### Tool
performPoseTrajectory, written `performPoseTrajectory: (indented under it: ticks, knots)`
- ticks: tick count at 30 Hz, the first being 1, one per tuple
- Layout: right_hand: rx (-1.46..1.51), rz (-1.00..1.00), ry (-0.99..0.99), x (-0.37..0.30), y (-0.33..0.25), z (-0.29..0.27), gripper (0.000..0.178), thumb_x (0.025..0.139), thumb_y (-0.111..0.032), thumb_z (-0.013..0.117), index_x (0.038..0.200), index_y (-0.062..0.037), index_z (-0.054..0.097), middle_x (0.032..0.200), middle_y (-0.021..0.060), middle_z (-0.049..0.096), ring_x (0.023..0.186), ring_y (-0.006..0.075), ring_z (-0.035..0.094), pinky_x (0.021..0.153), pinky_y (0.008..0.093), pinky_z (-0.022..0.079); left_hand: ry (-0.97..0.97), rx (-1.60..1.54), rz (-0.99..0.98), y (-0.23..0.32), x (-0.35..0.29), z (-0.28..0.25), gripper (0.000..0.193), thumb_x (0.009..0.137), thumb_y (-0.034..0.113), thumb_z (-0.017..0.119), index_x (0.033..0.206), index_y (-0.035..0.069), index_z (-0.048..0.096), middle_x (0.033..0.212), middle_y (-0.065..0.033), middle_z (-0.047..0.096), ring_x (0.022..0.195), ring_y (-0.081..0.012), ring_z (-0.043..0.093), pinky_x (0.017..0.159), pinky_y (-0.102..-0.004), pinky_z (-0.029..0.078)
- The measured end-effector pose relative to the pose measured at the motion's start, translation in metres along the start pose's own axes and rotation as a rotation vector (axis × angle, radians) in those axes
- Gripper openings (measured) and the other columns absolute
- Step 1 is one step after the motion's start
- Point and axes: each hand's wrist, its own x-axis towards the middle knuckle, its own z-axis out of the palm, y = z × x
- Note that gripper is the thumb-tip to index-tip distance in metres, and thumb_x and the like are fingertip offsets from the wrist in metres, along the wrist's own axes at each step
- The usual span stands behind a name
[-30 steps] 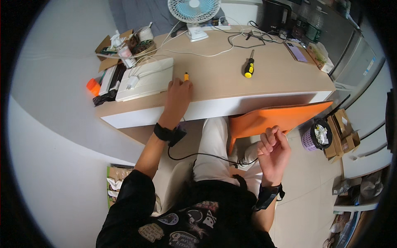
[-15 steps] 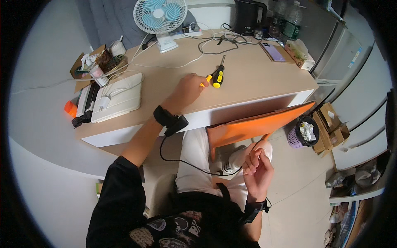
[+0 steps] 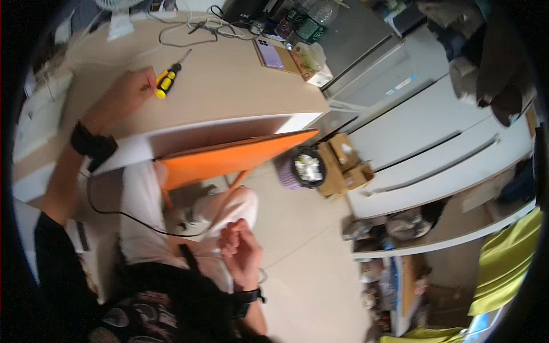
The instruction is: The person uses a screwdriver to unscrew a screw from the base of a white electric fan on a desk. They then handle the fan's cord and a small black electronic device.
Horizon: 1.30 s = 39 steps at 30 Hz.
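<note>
On the desk (image 3: 229,97), my left hand (image 3: 127,96) is closed, its fingertips on a small yellow thing (image 3: 162,75) whose kind I cannot make out. Right beside it lies a black-and-yellow screwdriver (image 3: 167,83), its metal shaft pointing away from me. The screwdriver's handle is close to my fingertips, outside my grip. Over my lap, my right hand (image 3: 241,251) is raised with fingers curled toward the thumb, and nothing shows in them. Each wrist wears a black band; a black cable (image 3: 137,220) hangs from the left one.
An orange chair (image 3: 229,163) stands against the desk front. Tangled cables (image 3: 191,35), a purple phone (image 3: 271,54), a tissue box (image 3: 311,64) and bottles (image 3: 314,23) occupy the desk's back. A lined waste bin (image 3: 307,168) and cardboard boxes (image 3: 343,163) are on the floor, right.
The view has swung right, so the desk and both hands sit farther left, and more shelves and cabinet show. My left hand is still beside the screwdriver; my right hand stays curled.
</note>
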Motion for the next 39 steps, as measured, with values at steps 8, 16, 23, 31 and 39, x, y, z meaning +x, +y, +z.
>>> performPoseTrajectory:
  ticks: [8,16,23,31,39]
  knots:
    - [0.007,0.011,0.037,-0.007,-0.009,0.002,0.017,0.098,-0.02,0.053,0.093,-0.0043,0.056,0.068,-0.0004,0.042,0.06,0.0091,0.037,0.053,0.0231,0.031,0.04,0.241,0.251,0.002,0.011,0.026,0.046,0.089,0.011,0.066,0.134,0.008,0.054,0.108,-0.0164,0.062,0.103,-0.0306,0.06,0.091,-0.0406,0.049]
    - [-0.024,0.012,0.057,-0.016,-0.005,0.004,0.017,0.097,-0.02,0.053,0.093,-0.0039,0.057,0.067,-0.0002,0.042,0.06,0.0099,0.038,0.052,0.0237,0.031,-0.143,0.266,0.068,0.013,0.019,-0.022,0.061,0.089,0.02,0.067,0.145,0.012,0.045,0.115,-0.0222,0.058,0.11,-0.0372,0.056,0.096,-0.0424,0.045]
    - [-0.022,-0.039,0.074,-0.019,-0.012,-0.003,0.016,0.097,-0.02,0.054,0.092,-0.0047,0.056,0.07,0.0008,0.044,0.059,0.0102,0.039,0.051,0.0238,0.032,-0.188,0.659,-0.105,-0.083,0.064,-0.079,0.041,0.087,0.024,0.068,0.12,0.004,0.056,0.115,-0.0246,0.059,0.104,-0.039,0.06,0.088,-0.045,0.048]
    - [-0.011,-0.052,0.101,-0.016,-0.011,-0.007,0.016,0.099,-0.017,0.05,0.091,-0.0048,0.056,0.067,0.0005,0.039,0.056,0.0097,0.036,0.048,0.0235,0.029,-0.492,0.762,-0.155,-0.097,0.117,-0.077,0.027,0.084,0.023,0.063,0.088,-0.003,0.065,0.096,-0.0269,0.068,0.093,-0.0412,0.067,0.076,-0.0498,0.054]
    - [-0.041,-0.072,0.188,-0.015,-0.012,-0.019,0.016,0.099,-0.018,0.05,0.09,-0.0059,0.055,0.067,-0.0006,0.039,0.055,0.0087,0.035,0.047,0.0229,0.029,0.272,0.576,0.053,-0.114,0.143,-0.108,0.024,0.086,0.017,0.059,0.095,-0.006,0.059,0.083,-0.0219,0.064,0.079,-0.0396,0.065,0.071,-0.049,0.054]
